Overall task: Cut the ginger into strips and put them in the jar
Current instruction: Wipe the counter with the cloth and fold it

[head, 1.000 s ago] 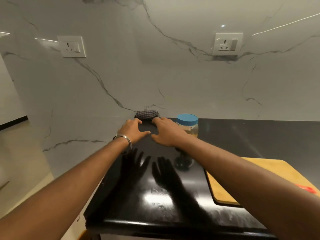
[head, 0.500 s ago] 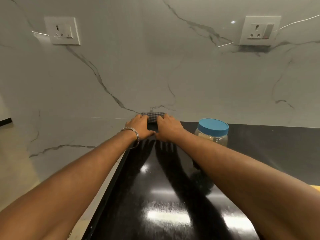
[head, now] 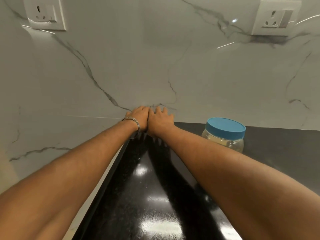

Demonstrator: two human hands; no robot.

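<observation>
A clear jar [head: 225, 140] with a blue lid [head: 226, 127] stands closed on the black counter [head: 155, 196] near the wall, with pale contents inside. My left hand [head: 138, 115] and my right hand [head: 160, 119] lie side by side, touching, at the counter's back left corner against the marble wall. They cover the spot where a checked cloth lay, and the cloth is hidden under them. The right hand's fingers are spread and fairly straight. The left hand's fingers are out of sight behind its back. A metal bangle [head: 136, 122] sits on my left wrist. No ginger shows.
The counter's left edge [head: 110, 179] runs beside the marble wall [head: 155, 66]. Two white sockets are on the wall, one at upper left [head: 45, 13] and one at upper right [head: 275, 18]. Both forearms stretch over the glossy counter.
The view has moved closer and left, so the cutting board is out of frame. Both hands have closed together over the checked cloth, which no longer shows.
</observation>
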